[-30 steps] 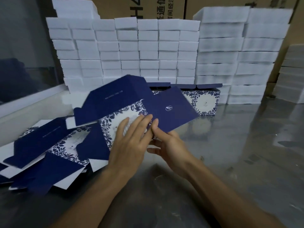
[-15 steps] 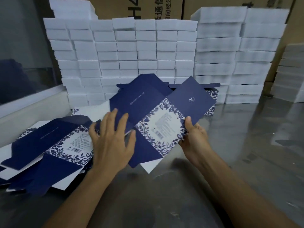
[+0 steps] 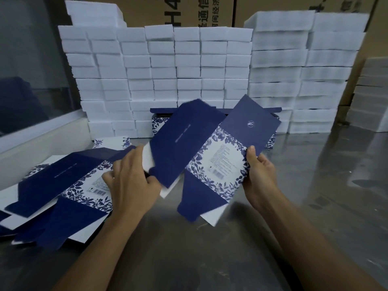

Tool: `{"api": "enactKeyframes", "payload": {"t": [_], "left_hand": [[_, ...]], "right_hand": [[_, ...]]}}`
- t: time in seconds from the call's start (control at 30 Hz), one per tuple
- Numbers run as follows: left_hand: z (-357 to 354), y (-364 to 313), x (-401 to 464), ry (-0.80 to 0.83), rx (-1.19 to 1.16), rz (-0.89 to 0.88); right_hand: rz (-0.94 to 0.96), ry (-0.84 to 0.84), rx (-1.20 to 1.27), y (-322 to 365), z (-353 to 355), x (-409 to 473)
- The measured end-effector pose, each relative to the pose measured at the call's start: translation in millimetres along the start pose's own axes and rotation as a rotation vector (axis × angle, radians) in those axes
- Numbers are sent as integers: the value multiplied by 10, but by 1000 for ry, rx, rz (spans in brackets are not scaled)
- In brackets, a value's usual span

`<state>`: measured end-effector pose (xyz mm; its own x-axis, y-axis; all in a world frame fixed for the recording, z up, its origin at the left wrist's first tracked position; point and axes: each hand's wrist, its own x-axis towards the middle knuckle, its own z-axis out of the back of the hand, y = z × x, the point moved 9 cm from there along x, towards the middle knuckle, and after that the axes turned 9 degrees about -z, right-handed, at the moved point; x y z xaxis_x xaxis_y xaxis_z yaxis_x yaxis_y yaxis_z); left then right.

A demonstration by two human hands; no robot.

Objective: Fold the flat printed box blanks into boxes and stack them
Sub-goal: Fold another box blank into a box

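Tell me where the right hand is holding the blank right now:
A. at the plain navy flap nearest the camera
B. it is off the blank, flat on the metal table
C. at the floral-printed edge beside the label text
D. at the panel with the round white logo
C: the right hand pinches the raised blank at its floral-bordered edge, thumb just beside the label text, below the logo panel.

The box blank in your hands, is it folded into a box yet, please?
Not yet. The box blank is still mostly spread, held between the left hand and right hand, its panels and flaps open.
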<state>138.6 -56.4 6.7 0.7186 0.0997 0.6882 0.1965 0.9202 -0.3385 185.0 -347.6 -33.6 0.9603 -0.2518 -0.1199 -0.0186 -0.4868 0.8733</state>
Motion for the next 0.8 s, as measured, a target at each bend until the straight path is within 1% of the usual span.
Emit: {"api": "enactKeyframes", "payload": {"t": [0.13, 0.23, 0.33, 0.47, 0.53, 0.63, 0.8], "left_hand": [[-37, -4, 4, 13, -27, -10], [-162, -47, -27, 86, -182, -14], [-254, -66, -74, 131, -402, 44], [-299, -75, -85, 127, -631, 141], [-362, -73, -98, 155, -748, 194], [-437, -101, -112, 207, -974, 255], [-478, 44, -116, 166, -1163, 423]], "right_hand": [[14, 31, 31, -4, -20, -16], [19, 66, 65, 8, -57, -19], [-2, 125, 75, -23, -137, -50], [-49, 233, 96, -90, -303, -110], [-75, 266, 85, -131, -365, -135], [-80, 283, 67, -153, -391, -143], [-106, 282, 79, -151, -368, -155]]}}
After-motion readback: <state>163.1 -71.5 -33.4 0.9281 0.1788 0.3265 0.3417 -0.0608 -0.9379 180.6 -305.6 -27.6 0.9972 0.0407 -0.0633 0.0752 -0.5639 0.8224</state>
